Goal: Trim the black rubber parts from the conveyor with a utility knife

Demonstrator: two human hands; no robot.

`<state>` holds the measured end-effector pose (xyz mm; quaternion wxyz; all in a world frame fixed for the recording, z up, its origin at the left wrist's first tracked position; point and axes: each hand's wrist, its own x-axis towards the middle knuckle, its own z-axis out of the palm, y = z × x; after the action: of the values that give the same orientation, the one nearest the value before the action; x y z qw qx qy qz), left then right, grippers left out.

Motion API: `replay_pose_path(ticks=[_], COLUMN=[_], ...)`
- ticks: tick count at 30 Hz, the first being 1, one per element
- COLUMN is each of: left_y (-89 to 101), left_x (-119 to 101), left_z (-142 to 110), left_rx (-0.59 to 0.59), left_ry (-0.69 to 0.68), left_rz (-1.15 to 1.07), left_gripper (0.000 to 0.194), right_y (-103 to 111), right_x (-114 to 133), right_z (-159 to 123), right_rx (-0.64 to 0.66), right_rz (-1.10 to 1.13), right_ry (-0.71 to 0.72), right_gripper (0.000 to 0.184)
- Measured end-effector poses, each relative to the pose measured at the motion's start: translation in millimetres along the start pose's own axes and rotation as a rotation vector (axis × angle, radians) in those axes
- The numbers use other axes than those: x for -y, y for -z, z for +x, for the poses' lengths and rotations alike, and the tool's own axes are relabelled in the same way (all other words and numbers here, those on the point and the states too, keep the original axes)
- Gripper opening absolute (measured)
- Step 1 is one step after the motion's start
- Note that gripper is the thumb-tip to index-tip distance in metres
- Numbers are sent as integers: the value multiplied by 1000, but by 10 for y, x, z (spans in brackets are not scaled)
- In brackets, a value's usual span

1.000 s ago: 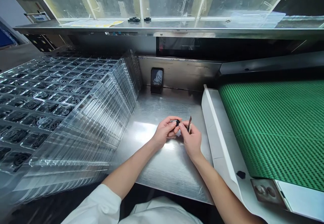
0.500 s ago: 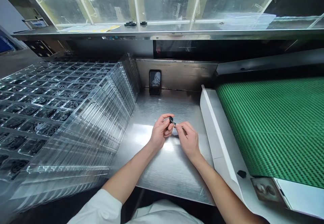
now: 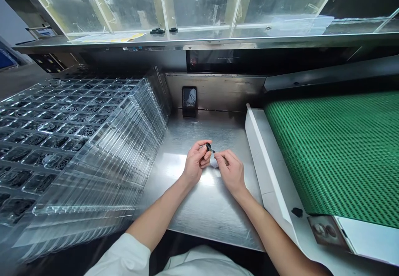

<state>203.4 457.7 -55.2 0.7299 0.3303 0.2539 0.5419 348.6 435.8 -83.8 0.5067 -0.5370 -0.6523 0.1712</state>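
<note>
Our left hand (image 3: pixel 196 162) is closed in a pinch, its thumb and fingers grasping a small black part (image 3: pixel 209 147) just above the middle of the stainless steel bench (image 3: pixel 202 222). Our right hand (image 3: pixel 230 170) is curled, its fingertips (image 3: pixel 217 155) right at that part's end; whether it grips anything we cannot tell. Work this small goes best with the wrists low, the fingertips steady and the part kept in clear view. At the left of the frame, a stack of clear plastic trays (image 3: pixel 124 143) stands beside the bench, the top tray's pockets holding round black parts (image 3: pixel 73 145) in rows. At the right runs a green belt conveyor (image 3: pixel 330 151) beyond a white guard (image 3: pixel 264 159), and a dark phone-like slab (image 3: pixel 189 101) stands against the steel back wall (image 3: pixel 224 93).
</note>
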Motion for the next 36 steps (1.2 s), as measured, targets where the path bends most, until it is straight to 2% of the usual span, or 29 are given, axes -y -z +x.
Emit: replay_pose_path(ticks=[36], left_y=[26], left_x=[4], left_z=[10], left_rx=[28], left_ry=[4], left_rz=[-52], left_gripper=[52], right_y=[3], right_x=[8], right_z=[-9], right_rx=[20], right_rz=[11], right_ry=[5], right_gripper=[46])
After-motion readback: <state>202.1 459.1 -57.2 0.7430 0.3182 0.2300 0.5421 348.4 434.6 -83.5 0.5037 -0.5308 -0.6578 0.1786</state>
